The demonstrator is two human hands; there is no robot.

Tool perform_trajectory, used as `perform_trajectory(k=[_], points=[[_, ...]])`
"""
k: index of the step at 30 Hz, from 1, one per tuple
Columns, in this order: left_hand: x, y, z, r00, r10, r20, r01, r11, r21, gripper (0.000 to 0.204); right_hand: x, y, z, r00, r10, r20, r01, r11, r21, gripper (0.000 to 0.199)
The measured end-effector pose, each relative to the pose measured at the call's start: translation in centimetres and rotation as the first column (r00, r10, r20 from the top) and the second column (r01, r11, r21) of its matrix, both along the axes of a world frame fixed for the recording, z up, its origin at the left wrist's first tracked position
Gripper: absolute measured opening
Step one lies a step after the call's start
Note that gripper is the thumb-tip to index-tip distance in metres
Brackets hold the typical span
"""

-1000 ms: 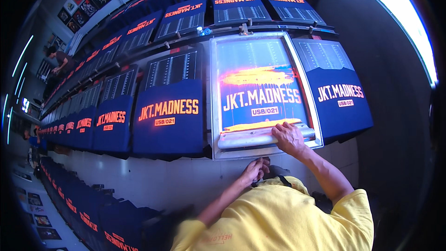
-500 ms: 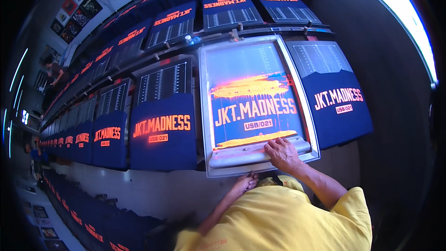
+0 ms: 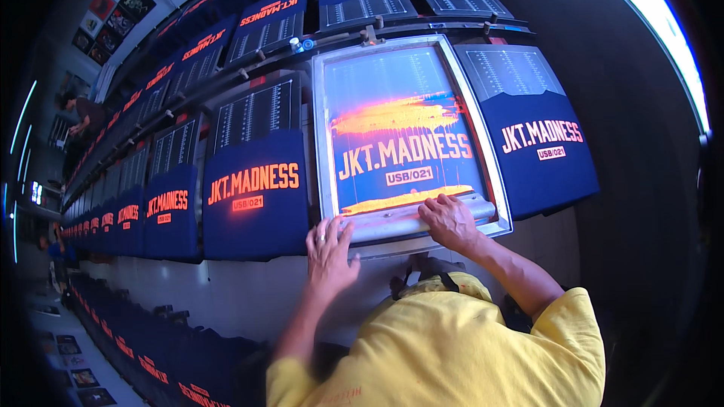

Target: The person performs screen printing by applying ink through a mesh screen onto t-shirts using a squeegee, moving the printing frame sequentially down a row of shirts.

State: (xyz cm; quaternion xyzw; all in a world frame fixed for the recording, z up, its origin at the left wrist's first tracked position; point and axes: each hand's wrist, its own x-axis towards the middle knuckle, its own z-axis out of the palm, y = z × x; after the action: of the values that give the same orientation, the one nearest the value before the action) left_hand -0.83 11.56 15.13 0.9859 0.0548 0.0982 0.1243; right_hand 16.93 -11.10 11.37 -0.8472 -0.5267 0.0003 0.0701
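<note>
The squeegee (image 3: 385,222) lies across the lower end of the framed printing screen (image 3: 477,139), just right of the frame's centre. The right hand (image 3: 450,222) has its fingers close together, curled over the squeegee's handle toward its right end. The left hand (image 3: 332,260) has its fingers spread at the screen's lower left corner, their tips beside the squeegee's left end; whether they touch it I cannot tell. Orange ink (image 3: 411,200) lines the squeegee's upper edge.
</note>
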Motion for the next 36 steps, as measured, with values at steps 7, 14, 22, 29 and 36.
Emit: perform_trajectory(k=[7, 14, 22, 29, 36], points=[[1.2, 1.4, -5.0, 0.997, -0.051, -0.065, 0.053, 0.998, 0.039, 0.036, -0.1, -3.8, 0.7, 0.999, -0.009, 0.047, 0.003, 0.992, 0.123, 0.051], [1.7, 1.2, -6.8, 1.0, 0.019, 0.008, -0.019, 1.0, 0.015, 0.036, 1.7, -7.2, -1.9, 0.979, -0.197, 0.046, 0.195, 0.98, 0.044, 0.031], [0.6, 1.2, -6.7, 0.995, 0.01, 0.096, -0.01, 1.0, -0.006, 0.036, 1.3, -8.0, -0.7, 0.996, -0.082, 0.026, 0.077, 0.985, 0.153, 0.028], [2.3, 2.3, -9.1, 0.98, -0.02, 0.196, 0.007, 0.998, 0.065, 0.031, 2.6, -6.9, -1.3, 0.995, -0.086, 0.041, 0.08, 0.988, 0.133, 0.017], [11.8, 8.3, -7.6, 0.975, -0.077, 0.208, 0.065, 0.996, 0.062, 0.014, 10.2, -1.9, -1.4, 0.99, -0.135, 0.038, 0.13, 0.986, 0.105, 0.012]])
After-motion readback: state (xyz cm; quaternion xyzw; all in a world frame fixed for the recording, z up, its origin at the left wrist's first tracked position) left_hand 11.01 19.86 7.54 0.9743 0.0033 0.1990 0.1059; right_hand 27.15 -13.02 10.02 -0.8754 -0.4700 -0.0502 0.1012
